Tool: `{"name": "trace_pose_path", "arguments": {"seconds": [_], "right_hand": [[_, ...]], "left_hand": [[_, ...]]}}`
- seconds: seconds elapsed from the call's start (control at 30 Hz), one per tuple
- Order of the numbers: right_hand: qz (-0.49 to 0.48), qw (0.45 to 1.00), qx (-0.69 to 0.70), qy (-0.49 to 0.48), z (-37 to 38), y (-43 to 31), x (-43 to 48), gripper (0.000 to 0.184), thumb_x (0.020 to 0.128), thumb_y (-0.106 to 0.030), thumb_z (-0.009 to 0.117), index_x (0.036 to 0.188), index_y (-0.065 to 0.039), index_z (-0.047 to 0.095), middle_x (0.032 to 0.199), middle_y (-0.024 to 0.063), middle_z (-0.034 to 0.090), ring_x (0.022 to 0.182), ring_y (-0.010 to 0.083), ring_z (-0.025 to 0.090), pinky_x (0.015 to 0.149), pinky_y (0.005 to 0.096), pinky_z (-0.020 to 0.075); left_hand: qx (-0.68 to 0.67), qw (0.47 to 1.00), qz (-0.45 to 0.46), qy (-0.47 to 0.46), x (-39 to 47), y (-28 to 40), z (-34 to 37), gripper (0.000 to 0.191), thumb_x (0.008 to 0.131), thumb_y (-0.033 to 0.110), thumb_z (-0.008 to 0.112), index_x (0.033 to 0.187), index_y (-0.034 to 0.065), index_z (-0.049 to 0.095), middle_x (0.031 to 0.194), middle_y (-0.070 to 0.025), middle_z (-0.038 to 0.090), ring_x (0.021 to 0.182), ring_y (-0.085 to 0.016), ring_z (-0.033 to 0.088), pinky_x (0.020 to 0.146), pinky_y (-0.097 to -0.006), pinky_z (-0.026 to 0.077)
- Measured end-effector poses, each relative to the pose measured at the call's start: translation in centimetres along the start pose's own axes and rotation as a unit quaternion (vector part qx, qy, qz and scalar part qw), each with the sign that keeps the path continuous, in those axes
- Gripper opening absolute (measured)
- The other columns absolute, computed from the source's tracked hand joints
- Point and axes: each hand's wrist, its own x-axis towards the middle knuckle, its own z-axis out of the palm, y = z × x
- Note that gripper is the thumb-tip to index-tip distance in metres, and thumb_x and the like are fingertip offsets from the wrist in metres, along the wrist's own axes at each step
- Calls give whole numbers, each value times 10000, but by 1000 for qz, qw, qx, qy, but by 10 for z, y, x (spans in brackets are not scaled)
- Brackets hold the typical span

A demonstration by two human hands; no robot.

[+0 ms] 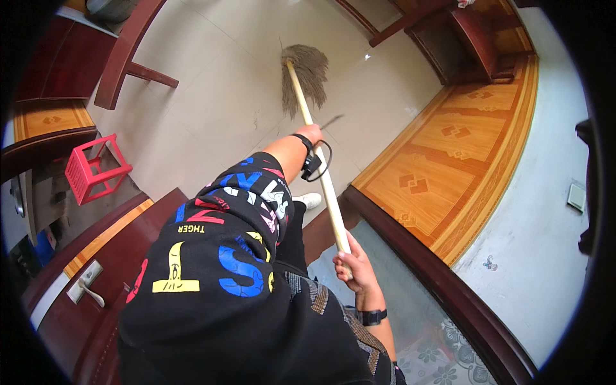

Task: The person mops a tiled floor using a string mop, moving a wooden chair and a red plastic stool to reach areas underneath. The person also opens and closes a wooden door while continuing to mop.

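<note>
A string mop (308, 72) with grey strands lies on the pale tiled floor (221, 110), and its light wooden handle (328, 187) slants down toward my body. My left hand (309, 133) grips the handle about midway, with a black strap and a dark cord at the wrist. Near the handle's lower end, my right hand (353, 264) is closed around the wood, a black band on its wrist. A white shoe (308, 200) shows just left of the handle.
At the left stand a pink plastic stool (98, 168) and a dark red door (115, 255) with a metal handle. Wooden furniture legs (120, 62) rise at the upper left. Patterned wood panelling (433, 159) and a dark door frame (433, 288) run along the right, beside a white wall (524, 231).
</note>
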Motion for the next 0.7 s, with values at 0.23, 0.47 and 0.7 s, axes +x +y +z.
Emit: {"name": "trace_pose_path", "arguments": {"seconds": [0.23, 0.47, 0.7], "right_hand": [[-1, 971, -237, 34, 33, -39, 12, 690, 802, -12, 550, 1413, -177, 275, 651, 7, 504, 454, 76, 467, 378, 210, 381], [22, 889, -456, 36, 22, -49, -46, 698, 806, 32, 551, 1420, -113, 253, 614, 11, 480, 449, 95, 464, 383, 247, 386], [-39, 731, -680, 29, -33, -31, -115, 699, 769, -16, 617, 1394, -114, 319, 727, 129, 577, 560, 172, 559, 543, 311, 470]], "left_hand": [[-150, 983, -73, 75, -5, -43, -21, 498, 697, 229, 650, 1156, 62, 551, 1011, -143, 637, 909, -255, 618, 782, -347, 492], [-276, 955, -106, 9, -85, -41, 25, 649, 687, 225, 645, 1269, 34, 431, 1017, -196, 601, 901, -282, 605, 734, -368, 507], [-393, 913, -109, 1, -127, -31, 124, 140, 750, 162, 579, 817, 40, 593, 612, -77, 548, 440, -190, 494, 374, -318, 384]]}}
